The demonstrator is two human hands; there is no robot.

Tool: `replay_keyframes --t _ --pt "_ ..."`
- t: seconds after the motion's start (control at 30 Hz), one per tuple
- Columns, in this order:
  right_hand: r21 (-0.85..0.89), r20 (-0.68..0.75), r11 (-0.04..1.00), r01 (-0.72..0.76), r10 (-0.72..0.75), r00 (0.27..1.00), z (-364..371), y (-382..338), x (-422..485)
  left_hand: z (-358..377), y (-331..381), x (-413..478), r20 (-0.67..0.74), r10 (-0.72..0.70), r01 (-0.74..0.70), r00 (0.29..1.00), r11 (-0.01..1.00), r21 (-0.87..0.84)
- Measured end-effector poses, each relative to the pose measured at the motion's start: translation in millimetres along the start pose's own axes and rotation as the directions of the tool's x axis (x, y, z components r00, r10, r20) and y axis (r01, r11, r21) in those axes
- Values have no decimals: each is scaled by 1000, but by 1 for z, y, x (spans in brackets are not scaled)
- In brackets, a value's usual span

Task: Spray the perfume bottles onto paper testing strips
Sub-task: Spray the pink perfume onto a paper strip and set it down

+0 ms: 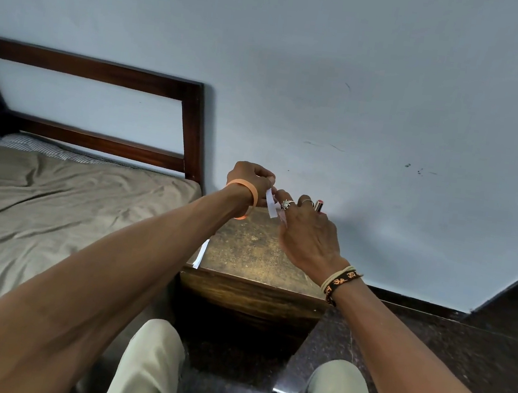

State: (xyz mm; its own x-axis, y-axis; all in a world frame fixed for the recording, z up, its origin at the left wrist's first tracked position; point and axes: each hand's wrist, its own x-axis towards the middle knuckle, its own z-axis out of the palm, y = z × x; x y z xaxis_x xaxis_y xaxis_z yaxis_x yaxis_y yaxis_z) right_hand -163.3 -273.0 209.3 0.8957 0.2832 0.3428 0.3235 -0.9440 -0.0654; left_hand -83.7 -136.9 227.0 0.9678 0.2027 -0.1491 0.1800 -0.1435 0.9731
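Note:
My left hand [251,180], with an orange band on its wrist, pinches the top of a white paper strip [270,201] above the far end of a small wooden table [253,261]. My right hand [306,235], wearing rings, meets the strip from the right. The strip's lower end runs under my index finger and thumb. The red and gold top of a perfume bottle [319,205] shows just past my right fingers, by the wall. Its body is hidden, so I cannot tell whether it stands on the table or touches my hand.
More white paper strips [201,254] lie at the table's left edge, partly under my left forearm. A bed with a tan sheet [36,218] and a dark wooden headboard [192,116] stands on the left. My knees are below, over a dark floor [476,353].

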Motion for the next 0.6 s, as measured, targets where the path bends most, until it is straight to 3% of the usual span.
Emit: replay_keyframes --t 0.13,0.27,0.37,0.5,0.6 --pt "56 -56 998 -11 14 998 1 -2 1 1 -3 1 2 -8 8 1000 1000 -12" --pt "60 0 998 10 -10 1000 6 1 2 -1 -6 3 -1 -28 28 1000 999 -41" --pt "107 -33 994 -10 13 999 8 3 3 0 -9 4 12 -38 39 999 998 -50" --pt "47 22 998 37 -39 999 16 2 3 0 -13 6 -7 -38 37 999 999 -31" --pt "74 -43 997 10 -6 999 18 3 5 3 -16 8 4 -48 48 999 998 -27"
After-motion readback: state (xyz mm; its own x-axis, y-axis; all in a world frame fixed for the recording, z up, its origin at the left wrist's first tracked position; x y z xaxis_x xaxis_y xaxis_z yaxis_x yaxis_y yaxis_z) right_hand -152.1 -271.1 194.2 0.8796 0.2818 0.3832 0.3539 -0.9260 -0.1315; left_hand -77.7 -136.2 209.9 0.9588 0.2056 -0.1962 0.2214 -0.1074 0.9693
